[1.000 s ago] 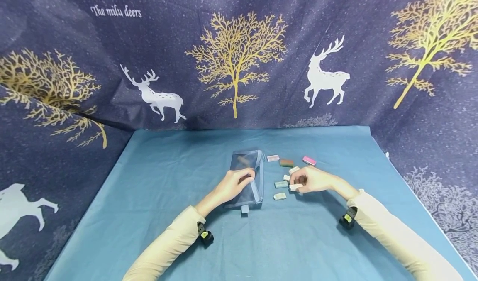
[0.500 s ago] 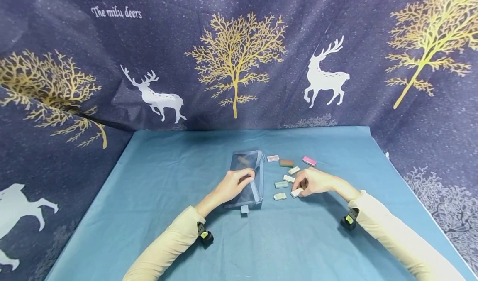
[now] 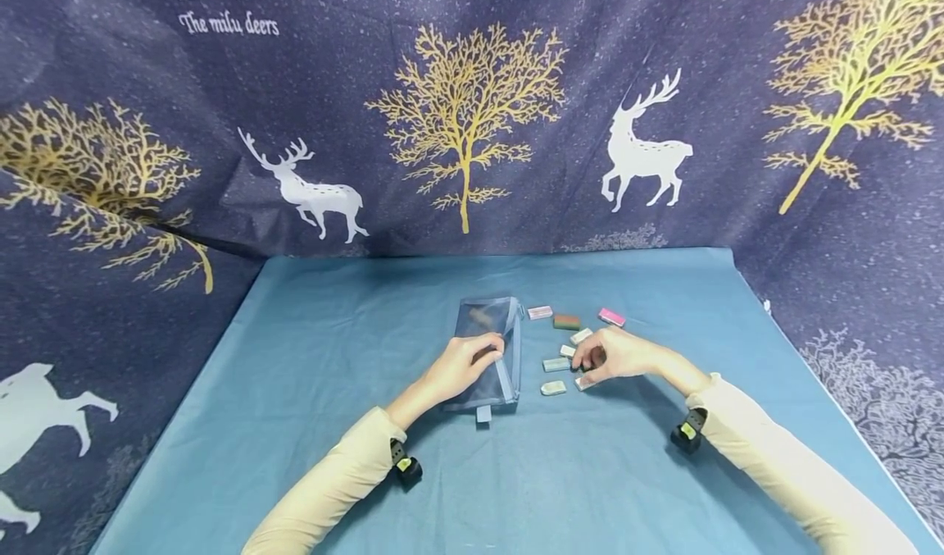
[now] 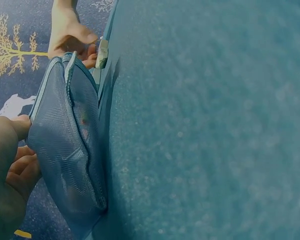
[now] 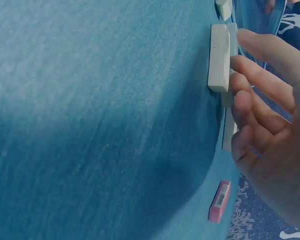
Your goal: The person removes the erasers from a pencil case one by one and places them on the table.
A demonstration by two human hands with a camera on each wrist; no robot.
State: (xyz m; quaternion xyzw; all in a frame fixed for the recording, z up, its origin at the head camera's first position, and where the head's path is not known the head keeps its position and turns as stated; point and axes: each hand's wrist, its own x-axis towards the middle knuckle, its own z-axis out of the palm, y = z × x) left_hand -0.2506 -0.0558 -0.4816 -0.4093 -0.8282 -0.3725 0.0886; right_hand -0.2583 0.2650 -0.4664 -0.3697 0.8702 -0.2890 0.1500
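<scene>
A blue mesh zip pouch [image 3: 475, 395] lies on the table, its zipper side facing right. My left hand [image 3: 460, 364] pinches the pouch's upper layer near the zipper; in the left wrist view the thumb and fingers [image 4: 24, 167] hold its edge up. To the right, my right hand [image 3: 619, 353] hovers low over the erasers with its fingers loosely bent and spread. Just below its fingertips sits a white block-shaped eraser [image 5: 219, 59], with nothing pinched between thumb and fingers. The hand partly covers this eraser in the head view.
Around the right hand lie a pale green eraser [image 3: 553, 388], a blue-green one [image 3: 556, 365], small white ones [image 3: 581, 336], a brown-green one [image 3: 566, 322], a white-pink one [image 3: 540, 312] and a pink one [image 3: 611, 317]. A dark deer-print cloth [image 3: 472, 129] hangs behind the table.
My right hand shifted the white eraser slightly toward the front, then its fingers spread away from it. My left hand and the pouch have stayed in place.
</scene>
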